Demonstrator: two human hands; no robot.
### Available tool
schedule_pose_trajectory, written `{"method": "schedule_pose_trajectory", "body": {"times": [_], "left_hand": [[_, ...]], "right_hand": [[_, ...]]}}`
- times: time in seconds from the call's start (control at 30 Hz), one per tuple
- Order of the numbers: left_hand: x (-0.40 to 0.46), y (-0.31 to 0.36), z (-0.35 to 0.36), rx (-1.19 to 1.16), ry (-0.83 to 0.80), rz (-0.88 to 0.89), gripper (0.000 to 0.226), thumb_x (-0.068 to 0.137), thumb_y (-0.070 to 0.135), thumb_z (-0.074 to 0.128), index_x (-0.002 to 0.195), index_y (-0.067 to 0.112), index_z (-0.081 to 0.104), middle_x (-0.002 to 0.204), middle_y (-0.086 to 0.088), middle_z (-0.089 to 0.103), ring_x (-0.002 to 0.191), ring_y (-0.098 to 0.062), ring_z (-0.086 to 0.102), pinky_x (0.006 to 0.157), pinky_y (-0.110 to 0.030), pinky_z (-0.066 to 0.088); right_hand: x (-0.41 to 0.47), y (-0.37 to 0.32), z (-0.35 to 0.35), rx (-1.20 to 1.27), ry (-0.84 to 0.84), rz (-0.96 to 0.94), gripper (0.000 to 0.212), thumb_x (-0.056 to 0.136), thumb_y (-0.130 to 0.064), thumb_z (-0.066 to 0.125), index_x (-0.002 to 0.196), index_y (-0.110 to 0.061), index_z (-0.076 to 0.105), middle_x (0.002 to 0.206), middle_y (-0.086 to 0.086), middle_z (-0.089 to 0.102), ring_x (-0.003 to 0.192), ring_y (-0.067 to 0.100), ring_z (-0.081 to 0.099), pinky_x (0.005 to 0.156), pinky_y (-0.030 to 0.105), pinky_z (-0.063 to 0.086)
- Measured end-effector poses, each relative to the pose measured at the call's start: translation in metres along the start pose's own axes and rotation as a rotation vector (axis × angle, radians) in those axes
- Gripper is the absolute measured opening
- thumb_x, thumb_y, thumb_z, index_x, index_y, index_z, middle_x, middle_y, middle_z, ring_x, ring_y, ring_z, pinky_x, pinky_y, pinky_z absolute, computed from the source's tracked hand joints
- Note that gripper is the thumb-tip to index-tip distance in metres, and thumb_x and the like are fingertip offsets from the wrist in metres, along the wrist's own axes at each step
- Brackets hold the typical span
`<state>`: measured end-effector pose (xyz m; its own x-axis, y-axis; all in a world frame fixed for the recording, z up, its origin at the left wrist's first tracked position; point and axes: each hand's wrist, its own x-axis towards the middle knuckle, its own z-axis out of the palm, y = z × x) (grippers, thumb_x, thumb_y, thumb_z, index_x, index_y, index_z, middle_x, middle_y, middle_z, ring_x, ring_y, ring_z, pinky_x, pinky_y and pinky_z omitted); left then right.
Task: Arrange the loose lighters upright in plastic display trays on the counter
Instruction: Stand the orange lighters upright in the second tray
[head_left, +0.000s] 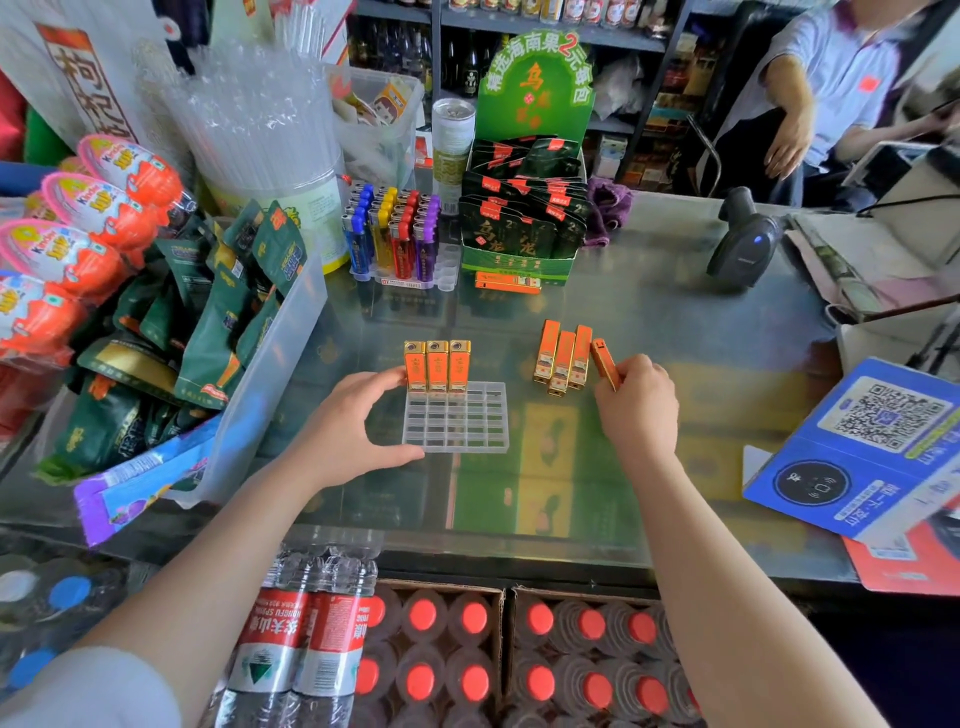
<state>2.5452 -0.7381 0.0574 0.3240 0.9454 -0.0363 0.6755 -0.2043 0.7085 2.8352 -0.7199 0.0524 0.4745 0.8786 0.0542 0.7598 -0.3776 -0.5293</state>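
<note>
Left hand (358, 421) at tray (457, 434) edge, right hand (636, 400) gripping lighter (605, 364).

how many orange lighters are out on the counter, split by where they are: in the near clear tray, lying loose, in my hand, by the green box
In the near clear tray, upright: 3
Lying loose on the counter: 3
Held by the right hand: 1
Lying by the green box: 1
Total: 8
</note>
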Motion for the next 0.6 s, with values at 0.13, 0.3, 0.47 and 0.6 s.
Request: {"method": "schedule_pose_trajectory", "body": {"times": [0.13, 0.3, 0.47, 0.6], "left_hand": [[0.000, 0.004, 0.000, -0.001, -0.010, -0.018, 0.078, 0.069, 0.029, 0.078, 0.133, 0.032, 0.035, 0.118, 0.023, 0.032, 0.117, 0.002, 0.027, 0.100, -0.025, 0.026], [-0.007, -0.001, 0.005, 0.025, 0.007, -0.036, 0.081, 0.066, 0.038, 0.078, 0.134, 0.033, 0.035, 0.122, 0.022, 0.034, 0.119, 0.002, 0.028, 0.105, -0.040, 0.032], [-0.013, -0.005, 0.008, 0.016, 0.029, -0.006, 0.081, 0.065, 0.040, 0.078, 0.134, 0.033, 0.036, 0.134, 0.010, 0.042, 0.123, -0.004, 0.031, 0.105, -0.039, 0.032], [-0.013, -0.008, 0.009, 0.021, 0.036, 0.014, 0.081, 0.065, 0.041, 0.078, 0.134, 0.033, 0.036, 0.131, 0.016, 0.042, 0.118, 0.002, 0.030, 0.103, -0.037, 0.034]], "right_hand": [[-0.023, -0.002, -0.008, 0.110, 0.059, -0.105, 0.018, 0.085, -0.017, 0.054, 0.093, -0.003, 0.046, 0.082, 0.017, 0.057, 0.080, 0.036, 0.050, 0.061, 0.035, 0.036], [-0.061, -0.026, -0.005, 0.093, 0.040, -0.416, 0.016, 0.083, -0.013, 0.057, 0.096, -0.006, 0.049, 0.082, 0.009, 0.059, 0.077, 0.027, 0.053, 0.053, 0.029, 0.035], [-0.075, -0.046, 0.005, 0.143, -0.078, -0.513, 0.032, 0.087, -0.015, 0.056, 0.118, -0.015, 0.048, 0.103, 0.000, 0.065, 0.093, 0.023, 0.057, 0.064, 0.034, 0.046], [-0.075, -0.062, 0.007, 0.312, -0.310, -0.410, 0.032, 0.084, -0.018, 0.063, 0.113, -0.016, 0.050, 0.092, -0.003, 0.063, 0.072, 0.012, 0.056, 0.066, 0.027, 0.044]]}}
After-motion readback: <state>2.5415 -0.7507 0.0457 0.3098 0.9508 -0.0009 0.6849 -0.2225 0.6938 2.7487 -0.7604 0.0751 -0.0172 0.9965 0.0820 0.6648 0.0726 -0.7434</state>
